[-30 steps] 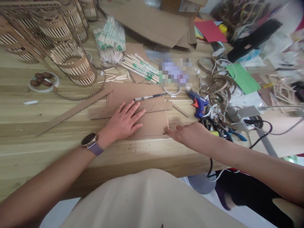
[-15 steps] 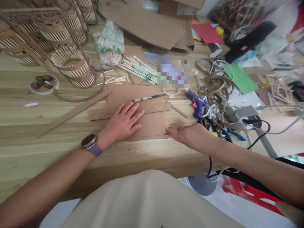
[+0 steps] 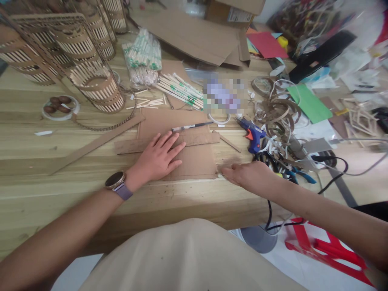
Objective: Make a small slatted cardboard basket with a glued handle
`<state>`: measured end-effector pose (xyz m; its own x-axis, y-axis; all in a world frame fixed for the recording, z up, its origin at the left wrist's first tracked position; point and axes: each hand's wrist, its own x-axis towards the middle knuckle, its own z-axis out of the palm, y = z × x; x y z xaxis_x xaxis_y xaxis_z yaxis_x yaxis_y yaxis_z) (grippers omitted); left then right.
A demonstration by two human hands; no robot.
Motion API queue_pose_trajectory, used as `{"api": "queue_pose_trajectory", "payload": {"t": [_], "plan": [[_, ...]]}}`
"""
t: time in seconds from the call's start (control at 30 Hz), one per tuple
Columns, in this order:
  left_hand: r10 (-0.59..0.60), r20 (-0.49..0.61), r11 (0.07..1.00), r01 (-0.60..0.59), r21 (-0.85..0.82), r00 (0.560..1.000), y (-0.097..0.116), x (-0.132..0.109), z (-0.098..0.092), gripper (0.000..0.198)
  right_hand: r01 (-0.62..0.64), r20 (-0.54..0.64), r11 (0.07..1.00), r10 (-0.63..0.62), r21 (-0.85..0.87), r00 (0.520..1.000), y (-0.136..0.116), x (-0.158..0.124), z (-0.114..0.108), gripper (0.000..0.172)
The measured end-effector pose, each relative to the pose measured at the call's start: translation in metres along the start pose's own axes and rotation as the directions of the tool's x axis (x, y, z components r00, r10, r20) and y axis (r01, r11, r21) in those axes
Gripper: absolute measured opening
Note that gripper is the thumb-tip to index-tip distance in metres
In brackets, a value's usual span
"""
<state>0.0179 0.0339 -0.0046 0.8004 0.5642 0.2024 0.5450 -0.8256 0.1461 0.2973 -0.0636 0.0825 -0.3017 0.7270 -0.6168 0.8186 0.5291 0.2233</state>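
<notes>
My left hand [image 3: 159, 157] lies flat with its fingers spread, pressing on a cardboard strip [image 3: 201, 139] and the brown cardboard sheet [image 3: 198, 163] beneath it. A line runs along the sheet's near edge. My right hand [image 3: 247, 176] is low over the table, just right of the sheet's near right corner. Its fingers are pressed together, and whatever they may hold is hidden. Beyond the strip a pen [image 3: 192, 126] rests on the sheet. A thin cardboard sliver [image 3: 230, 143] lies off the sheet's right side.
A blue glue gun [image 3: 254, 136], pliers [image 3: 303, 174] and cables crowd the right. Bundled sticks [image 3: 182, 91] and a white ring [image 3: 220, 118] lie behind the sheet. At left stand stick baskets [image 3: 101, 91], a long cardboard strip [image 3: 97, 143] and a dish of brown balls [image 3: 60, 108].
My right hand has shifted slightly right, away from the sheet's corner. The left hand keeps its place on the strip. The whole view has moved a little.
</notes>
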Motion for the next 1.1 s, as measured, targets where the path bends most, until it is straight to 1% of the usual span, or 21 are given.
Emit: {"api": "queue_pose_trajectory", "payload": {"t": [0.13, 0.2, 0.3, 0.37, 0.43, 0.53, 0.63, 0.7, 0.77, 0.9, 1.1], "plan": [[-0.012, 0.017, 1.000, 0.012, -0.004, 1.000, 0.001, 0.001, -0.001, 0.056, 0.002, -0.052, 1.000, -0.003, -0.013, 0.999, 0.003, 0.000, 0.009, 0.026], [-0.020, 0.027, 1.000, 0.020, -0.011, 0.999, 0.002, 0.001, -0.002, 0.055, 0.006, -0.050, 1.000, -0.006, 0.003, 0.999, 0.009, 0.000, 0.011, 0.026], [-0.024, 0.024, 1.000, 0.024, -0.009, 0.999, 0.003, 0.001, -0.004, 0.054, 0.021, -0.025, 0.999, -0.020, 0.041, 0.999, 0.020, -0.003, 0.009, 0.028], [-0.024, 0.012, 1.000, 0.024, 0.001, 1.000, 0.004, 0.001, -0.004, 0.054, 0.023, -0.041, 0.998, -0.020, 0.061, 0.999, 0.022, -0.005, 0.002, 0.029], [-0.021, 0.004, 1.000, 0.021, 0.012, 1.000, 0.004, 0.000, -0.003, 0.054, 0.026, -0.098, 0.997, -0.019, 0.077, 0.995, 0.015, -0.002, -0.006, 0.030], [-0.021, 0.002, 1.000, 0.021, 0.021, 1.000, 0.004, 0.000, -0.002, 0.054, 0.054, -0.177, 0.996, -0.041, 0.072, 0.983, -0.009, 0.012, -0.016, 0.031], [-0.021, 0.003, 1.000, 0.021, 0.021, 1.000, 0.004, -0.001, -0.001, 0.054, 0.096, -0.202, 0.994, -0.083, 0.057, 0.976, -0.034, 0.029, -0.023, 0.029], [-0.022, 0.001, 1.000, 0.022, 0.017, 1.000, 0.003, -0.001, -0.001, 0.054, 0.126, -0.209, 0.990, -0.111, 0.063, 0.972, -0.044, 0.037, -0.027, 0.024], [-0.025, -0.001, 1.000, 0.025, 0.013, 1.000, 0.004, -0.001, -0.001, 0.054, 0.152, -0.213, 0.986, -0.134, 0.072, 0.968, -0.049, 0.042, -0.032, 0.020], [-0.027, -0.004, 1.000, 0.027, 0.007, 1.000, 0.004, -0.001, -0.001, 0.054, 0.182, -0.215, 0.980, -0.161, 0.078, 0.963, -0.050, 0.044, -0.041, 0.017], [-0.028, -0.006, 1.000, 0.028, 0.001, 1.000, 0.004, 0.000, -0.001, 0.054, 0.178, -0.177, 0.982, -0.165, 0.059, 0.970, -0.051, 0.046, -0.044, 0.020]]}}
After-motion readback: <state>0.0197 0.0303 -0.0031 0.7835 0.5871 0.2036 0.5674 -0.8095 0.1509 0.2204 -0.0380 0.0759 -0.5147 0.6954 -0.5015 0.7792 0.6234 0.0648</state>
